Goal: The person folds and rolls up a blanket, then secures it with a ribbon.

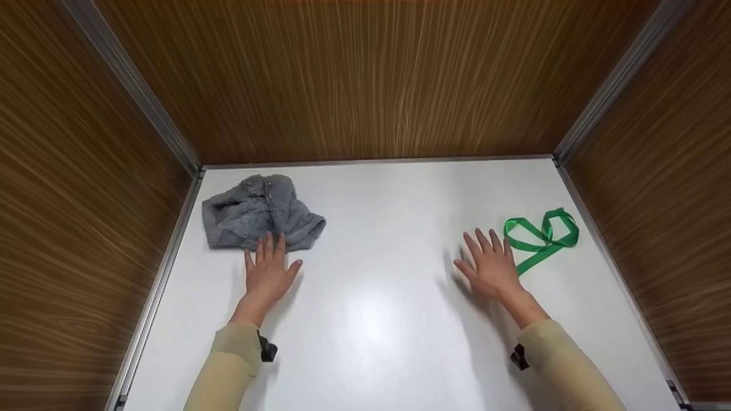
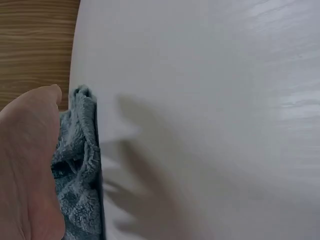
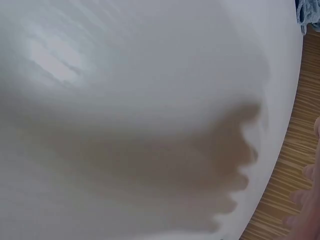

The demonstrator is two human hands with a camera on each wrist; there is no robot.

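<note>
Both hands lie flat with fingers spread, holding nothing, the left hand [image 1: 267, 273] with its fingertips at the near edge of the grey cloth [image 1: 260, 213] by the far-left wall, the right hand [image 1: 492, 266] just left of the green ribbon [image 1: 541, 235], with bare white table [image 1: 377, 240] between them.

The head view looks forward and down over the whole white worktop [image 1: 377, 228]. Both wrist views sit close above it; the left wrist view shares the grey cloth [image 1: 257, 211] [image 2: 80, 170].
</note>
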